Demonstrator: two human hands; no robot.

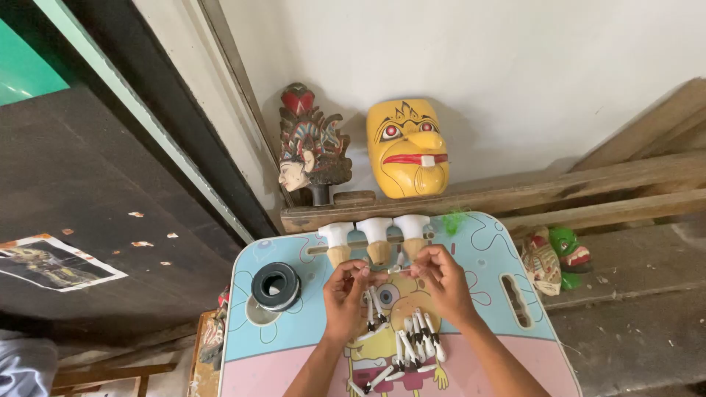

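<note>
My left hand [344,292] and my right hand [441,278] meet over a small light-blue and pink cartoon-printed table [507,257]. Their fingertips pinch a thin thread with a small white piece [395,269] between them. Below the hands lies a string of white tooth-shaped beads with dark tips [412,342]. Just beyond the fingers, three white-and-tan brush-like pieces [376,239] hang side by side on a wooden stick.
A black thread spool [276,285] stands on the table's left side. A yellow mask [407,147] and a painted carved head [309,147] rest on a wooden ledge against the wall. Red and green masks [559,257] lie at right. Planks lean at the far right.
</note>
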